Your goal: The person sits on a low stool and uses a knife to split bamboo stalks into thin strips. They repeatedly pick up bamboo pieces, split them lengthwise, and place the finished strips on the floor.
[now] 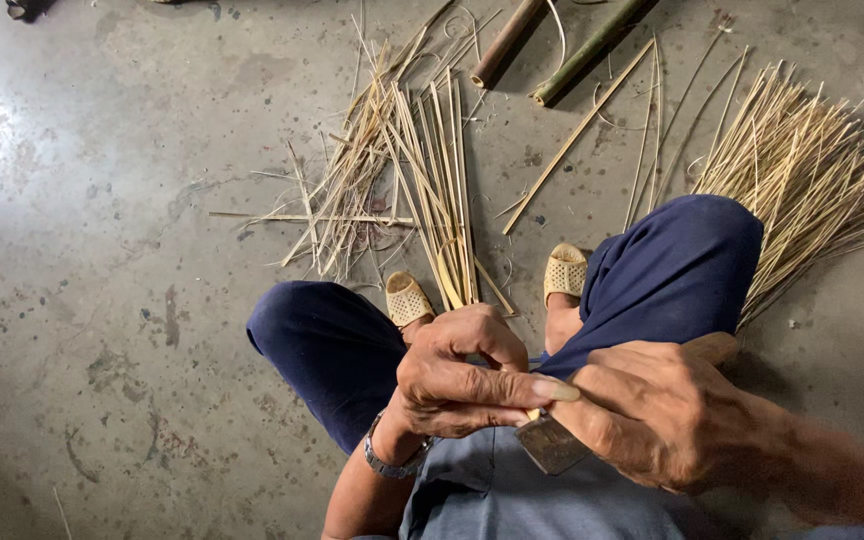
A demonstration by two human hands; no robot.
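Left hand [457, 375] fisted; right hand [652, 415] clenched, touching it.

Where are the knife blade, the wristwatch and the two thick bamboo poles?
knife blade [550, 443]: head view, on the flat dark metal below the hands.
wristwatch [388, 462]: head view, on its metal band.
bamboo poles [584, 52]: head view, mid-shaft of the green pole.

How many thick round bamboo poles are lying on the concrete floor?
2. A brown bamboo pole and a green bamboo pole lie side by side at the top edge, beyond the loose split strips. Both run out of frame; more may be hidden.
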